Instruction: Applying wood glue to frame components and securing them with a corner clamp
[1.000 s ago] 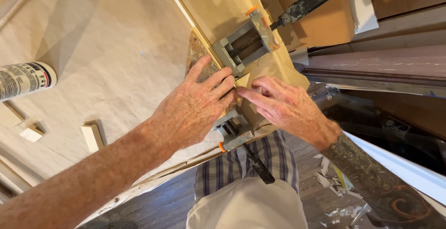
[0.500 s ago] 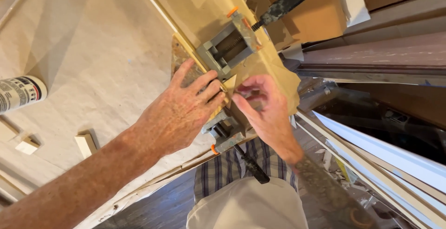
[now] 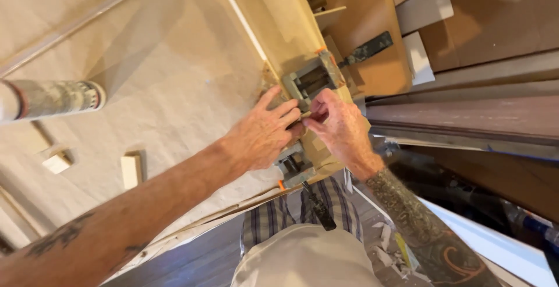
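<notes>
- Left hand (image 3: 262, 135): flat on wooden board (image 3: 273, 25), fingertips closed on a small wood piece (image 3: 304, 114).
- Right hand (image 3: 340, 127): pinching the same piece, between two clamps (image 3: 311, 80).

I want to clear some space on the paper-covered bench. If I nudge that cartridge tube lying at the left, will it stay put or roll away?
The cartridge tube is round and lies on its side, so a sideways nudge would probably roll it. The paper-covered bench looks flat and smooth, offering little to stop it. Its wall looks stiff, so it should lift without bending; its weight cannot be judged from this view.
</notes>
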